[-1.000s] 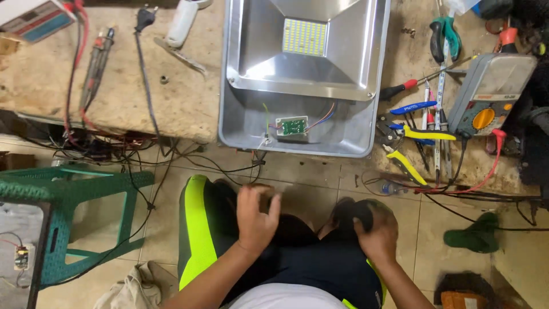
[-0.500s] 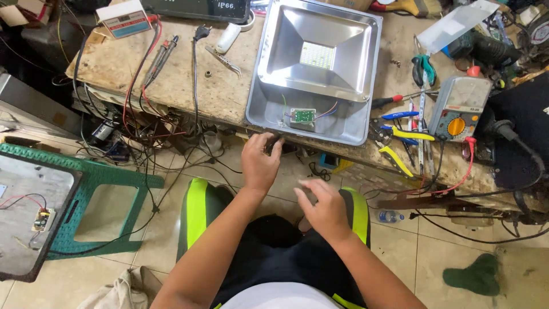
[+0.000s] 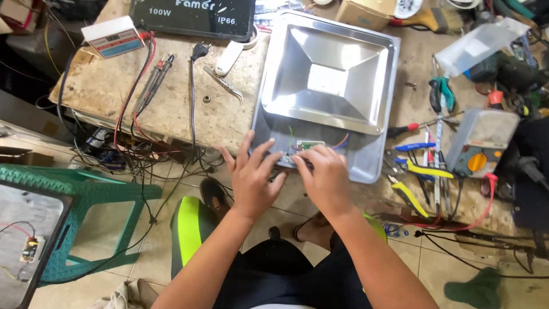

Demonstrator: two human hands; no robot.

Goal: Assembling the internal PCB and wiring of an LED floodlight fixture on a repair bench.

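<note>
The little green circuit board [image 3: 309,146] sat at the near edge of the floodlight housing [image 3: 366,157] on the counter [image 3: 171,109], right hand [image 3: 327,178] curled over it, left hand [image 3: 254,177] splayed open just beside, gripping nothing.

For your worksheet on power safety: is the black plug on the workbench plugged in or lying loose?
Lying loose. The black plug rests flat on the workbench, its prongs bare, in no socket.

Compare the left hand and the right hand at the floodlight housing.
The left hand lies flat with fingers spread at the near left corner of the silver floodlight housing; the right hand is curled, fingers bunched. The right hand reaches the small green circuit board and its wires; the left hand stays beside it. Both are bare and at the housing's near edge.
</note>
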